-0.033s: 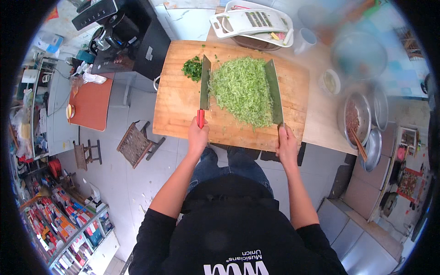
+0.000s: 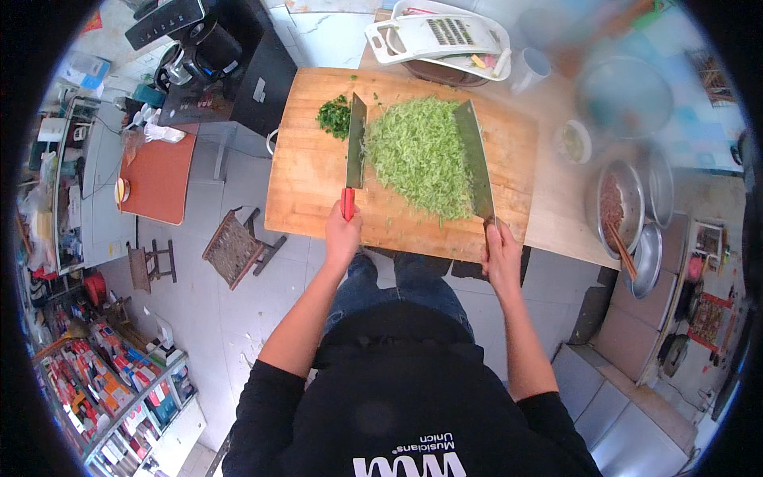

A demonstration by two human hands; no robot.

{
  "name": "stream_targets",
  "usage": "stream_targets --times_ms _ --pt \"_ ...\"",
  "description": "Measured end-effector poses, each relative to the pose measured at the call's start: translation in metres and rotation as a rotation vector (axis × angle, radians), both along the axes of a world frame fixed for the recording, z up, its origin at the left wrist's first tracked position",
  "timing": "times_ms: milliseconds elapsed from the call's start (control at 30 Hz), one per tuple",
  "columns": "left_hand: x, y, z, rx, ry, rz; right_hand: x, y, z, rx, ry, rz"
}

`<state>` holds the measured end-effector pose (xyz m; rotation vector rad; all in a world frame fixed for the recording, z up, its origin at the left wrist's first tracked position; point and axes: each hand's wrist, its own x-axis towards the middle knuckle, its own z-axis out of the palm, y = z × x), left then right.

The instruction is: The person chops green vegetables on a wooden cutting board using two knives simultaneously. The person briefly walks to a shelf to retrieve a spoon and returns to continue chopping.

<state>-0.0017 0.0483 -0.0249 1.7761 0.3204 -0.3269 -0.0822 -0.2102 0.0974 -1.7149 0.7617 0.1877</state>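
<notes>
A broad pile of finely shredded pale-green vegetable (image 2: pixel 417 155) lies on the wooden cutting board (image 2: pixel 306 203). My left hand (image 2: pixel 343 237) is closed round the red handle of a cleaver (image 2: pixel 356 143), whose blade stands on edge along the pile's left side. Closed on the dark handle of a second cleaver (image 2: pixel 474 155), my right hand (image 2: pixel 502 253) keeps that blade tilted against the pile's right side. Chopped dark-green herbs (image 2: pixel 334 117) form a small heap just left of the red-handled cleaver.
Behind the board, a white grater (image 2: pixel 437 38) rests on a white tray beside a white cup (image 2: pixel 530 67). To the right are a small bowl (image 2: pixel 574 141) and a metal bowl (image 2: pixel 632 183) of minced meat with chopsticks. A woven stool (image 2: pixel 234 250) stands on the floor at left.
The right cleaver leans slightly differently, its far end shifted a little left and its handle slightly right. My left hand and the red-handled cleaver have hardly moved.
</notes>
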Motion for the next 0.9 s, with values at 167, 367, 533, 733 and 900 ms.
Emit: stream_targets --times_ms 167,367,533,733,900 --pt "0.004 -0.002 0.016 -0.12 0.127 0.039 -0.01 -0.042 0.02 -0.092 0.174 0.543" --pt "0.005 -0.006 0.048 -0.228 0.259 0.077 0.014 -0.081 -0.014 -0.123 0.179 1.043" --pt "0.001 -0.014 0.052 -0.195 0.271 0.129 0.057 -0.11 -0.046 -0.482 -0.23 1.206" --pt "-0.001 -0.02 0.056 -0.242 0.281 0.174 0.085 -0.115 -0.034 -0.796 -0.403 1.225" --pt "0.0 -0.025 0.056 -0.256 0.279 0.189 0.074 -0.103 -0.035 -0.518 -0.326 0.881"
